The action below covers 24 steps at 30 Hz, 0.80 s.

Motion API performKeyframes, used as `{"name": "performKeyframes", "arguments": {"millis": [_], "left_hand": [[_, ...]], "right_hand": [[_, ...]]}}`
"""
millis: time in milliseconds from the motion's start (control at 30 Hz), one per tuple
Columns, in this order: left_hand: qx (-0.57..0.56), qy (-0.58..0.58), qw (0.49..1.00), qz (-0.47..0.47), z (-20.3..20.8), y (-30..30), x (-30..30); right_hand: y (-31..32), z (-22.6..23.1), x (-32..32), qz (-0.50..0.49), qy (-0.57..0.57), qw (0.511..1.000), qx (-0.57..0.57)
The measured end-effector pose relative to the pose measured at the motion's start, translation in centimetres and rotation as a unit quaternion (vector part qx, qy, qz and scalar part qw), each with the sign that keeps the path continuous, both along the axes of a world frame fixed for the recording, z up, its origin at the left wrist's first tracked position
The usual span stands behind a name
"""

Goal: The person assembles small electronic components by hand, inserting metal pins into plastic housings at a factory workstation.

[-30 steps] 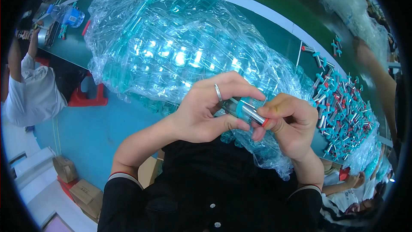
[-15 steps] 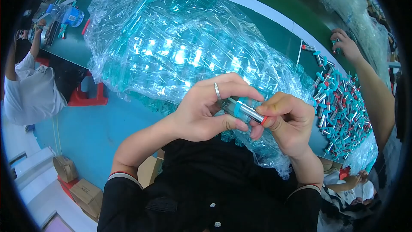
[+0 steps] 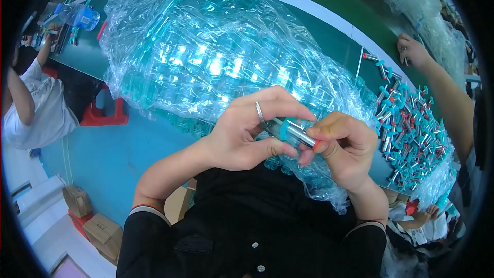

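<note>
In front of my chest, my left hand curls its thumb and fingers round a small clear plastic tube, partly hidden by the fingers. From the other side my right hand pinches a silver cylinder with a teal collar and a red end. The collar sits against the tube's mouth; how far the piece goes in cannot be made out. Just beyond both hands lies a big clear bag full of teal-tinted transparent plastic containers.
A heap of silver, teal and red pieces covers the table's right side. A co-worker's hand reaches in beyond it. Another person in white works at far left, near a plastic bottle and a red stool. Cardboard boxes stand lower left.
My hands stay almost in place, the piece and tube turned slightly between them. The right co-worker's hand shifts a little, and the person at left moves an arm.
</note>
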<state>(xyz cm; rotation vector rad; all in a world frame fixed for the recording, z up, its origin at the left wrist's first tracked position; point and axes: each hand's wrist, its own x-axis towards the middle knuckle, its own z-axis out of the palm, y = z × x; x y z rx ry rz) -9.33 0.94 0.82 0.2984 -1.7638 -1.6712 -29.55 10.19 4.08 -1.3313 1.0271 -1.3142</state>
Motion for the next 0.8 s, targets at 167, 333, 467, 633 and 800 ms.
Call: {"name": "performKeyframes", "arguments": {"millis": [167,333,467,633,800], "left_hand": [[-0.030,-0.002,1.000,0.007,0.3,-0.3,-0.2],[-0.055,-0.013,0.998,0.014,0.4,-0.2,-0.2],[-0.051,-0.019,0.998,0.019,0.2,-0.2,-0.1],[-0.086,-0.038,0.995,0.039,0.9,0.0,-0.1],[-0.034,-0.026,0.999,0.020,0.2,0.0,-0.1]], "right_hand": [[-0.1,0.4,-0.5,0.004,0.019,1.000,-0.005],[0.0,0.3,-0.6,0.005,0.014,1.000,0.003],[-0.1,-0.2,-0.6,0.008,0.008,1.000,-0.002],[0.6,-0.8,0.1,-0.018,-0.023,1.000,-0.013],[0.1,-0.7,-0.3,0.006,-0.052,0.999,0.016]]}}
